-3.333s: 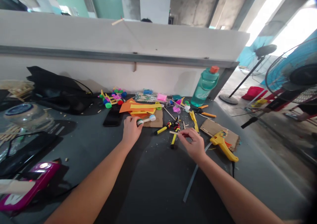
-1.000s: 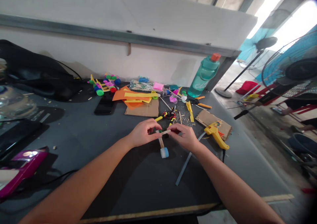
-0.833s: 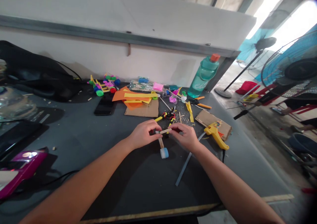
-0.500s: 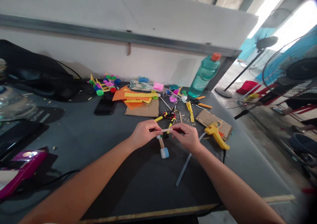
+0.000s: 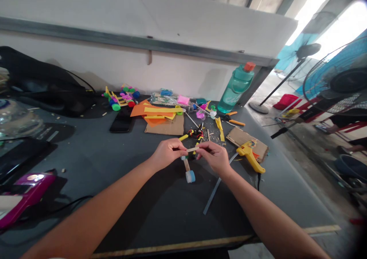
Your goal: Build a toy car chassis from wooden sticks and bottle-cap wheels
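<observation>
A short pale wooden stick (image 5: pixel 192 149) spans the gap between my two hands. My left hand (image 5: pixel 168 154) pinches its left end and my right hand (image 5: pixel 213 156) its right end, fingertips closed. Just below the left fingertips, a small wooden piece with a blue-and-white bottle cap (image 5: pixel 190 176) at its lower end stands out over the dark tabletop; whether the left fingers touch it I cannot tell. Behind the hands lie yellow-and-black pliers (image 5: pixel 196 133). A yellow glue gun (image 5: pixel 251 156) rests right of my right hand, and a clear glue stick (image 5: pixel 212 196) lies near that wrist.
Orange and yellow paper (image 5: pixel 155 110) lies over cardboard (image 5: pixel 164 126), with a phone (image 5: pixel 120 120) to its left. At the back stand a teal bottle (image 5: pixel 236 87) and small colourful wheeled models (image 5: pixel 120 98). A magenta device (image 5: pixel 27 194) sits at left. The table's front edge (image 5: pixel 172 248) is close.
My right fingers have shifted very slightly on the stick. Otherwise the hands and the things on the table stay as they were.
</observation>
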The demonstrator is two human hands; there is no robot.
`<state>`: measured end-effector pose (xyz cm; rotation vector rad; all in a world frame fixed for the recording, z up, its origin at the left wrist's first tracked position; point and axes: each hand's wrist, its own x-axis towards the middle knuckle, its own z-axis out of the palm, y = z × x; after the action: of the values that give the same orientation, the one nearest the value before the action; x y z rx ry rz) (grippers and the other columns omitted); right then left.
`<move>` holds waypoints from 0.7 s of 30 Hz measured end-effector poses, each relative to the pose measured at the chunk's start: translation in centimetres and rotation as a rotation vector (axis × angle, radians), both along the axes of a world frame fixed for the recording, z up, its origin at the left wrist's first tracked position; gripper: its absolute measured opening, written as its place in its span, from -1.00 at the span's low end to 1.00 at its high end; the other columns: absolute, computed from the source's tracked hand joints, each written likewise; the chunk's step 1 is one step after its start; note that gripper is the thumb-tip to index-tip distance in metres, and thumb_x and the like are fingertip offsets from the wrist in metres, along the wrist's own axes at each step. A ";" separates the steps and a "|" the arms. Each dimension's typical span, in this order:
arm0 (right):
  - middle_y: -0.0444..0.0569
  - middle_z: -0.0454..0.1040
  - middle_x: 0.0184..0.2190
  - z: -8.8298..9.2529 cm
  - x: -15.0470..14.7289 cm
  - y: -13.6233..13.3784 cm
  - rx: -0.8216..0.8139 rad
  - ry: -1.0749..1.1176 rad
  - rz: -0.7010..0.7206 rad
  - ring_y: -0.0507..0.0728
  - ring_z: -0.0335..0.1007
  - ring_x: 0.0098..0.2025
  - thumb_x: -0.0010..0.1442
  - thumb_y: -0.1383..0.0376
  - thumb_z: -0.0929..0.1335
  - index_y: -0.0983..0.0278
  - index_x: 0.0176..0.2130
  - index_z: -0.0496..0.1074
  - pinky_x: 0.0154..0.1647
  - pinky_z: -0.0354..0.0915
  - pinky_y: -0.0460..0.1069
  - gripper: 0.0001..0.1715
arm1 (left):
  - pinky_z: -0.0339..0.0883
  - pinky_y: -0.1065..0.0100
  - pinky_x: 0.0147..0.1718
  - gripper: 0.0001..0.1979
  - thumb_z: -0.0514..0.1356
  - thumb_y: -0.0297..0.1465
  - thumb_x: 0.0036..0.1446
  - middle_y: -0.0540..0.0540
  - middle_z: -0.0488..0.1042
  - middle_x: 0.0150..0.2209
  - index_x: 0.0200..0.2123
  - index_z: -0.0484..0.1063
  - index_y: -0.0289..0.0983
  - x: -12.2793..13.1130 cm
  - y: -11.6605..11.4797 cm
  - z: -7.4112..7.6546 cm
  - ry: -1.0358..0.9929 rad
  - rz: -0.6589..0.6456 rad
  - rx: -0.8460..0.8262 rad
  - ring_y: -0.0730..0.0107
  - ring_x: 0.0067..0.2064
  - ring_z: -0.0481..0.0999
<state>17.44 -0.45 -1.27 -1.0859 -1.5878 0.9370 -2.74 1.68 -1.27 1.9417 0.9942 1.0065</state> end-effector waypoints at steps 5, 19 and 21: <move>-0.16 0.44 -0.61 -0.1 -0.8 -0.1 -0.106 0.197 -0.061 0.03 0.39 -0.60 0.03 0.19 0.41 0.27 -0.37 0.47 -0.53 0.40 -0.05 -0.82 | 0.31 0.38 -0.37 -0.86 0.26 -0.32 0.05 -0.05 0.48 -0.41 -0.40 0.53 -0.29 0.2 -0.1 0.0 0.007 -0.019 -0.024 0.37 -0.36 0.48; -0.13 0.45 -0.54 0.3 -0.7 -0.7 -0.067 -0.115 0.038 0.01 0.36 -0.60 0.10 0.21 0.36 0.25 -0.35 0.46 -0.56 0.30 -0.10 -0.84 | 0.24 0.25 -0.02 -0.44 0.21 -0.49 -0.03 -0.14 0.33 0.10 0.10 0.29 -0.16 -1.9 1.0 0.0 0.287 -0.350 0.107 0.20 0.10 0.27; -0.12 0.46 -0.52 0.2 -0.6 -0.7 -0.045 -0.165 0.040 0.01 0.36 -0.59 0.11 0.20 0.35 0.25 -0.35 0.46 -0.56 0.31 -0.09 -0.83 | 0.16 0.21 0.06 -0.49 0.24 -0.46 -0.03 -0.13 0.38 0.05 0.05 0.33 -0.17 -1.7 0.9 0.0 0.325 -0.374 0.136 0.20 0.08 0.29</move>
<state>16.80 -1.19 -1.08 -1.1923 -1.7352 0.9327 -4.48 2.53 -1.25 2.3451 0.7024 0.5700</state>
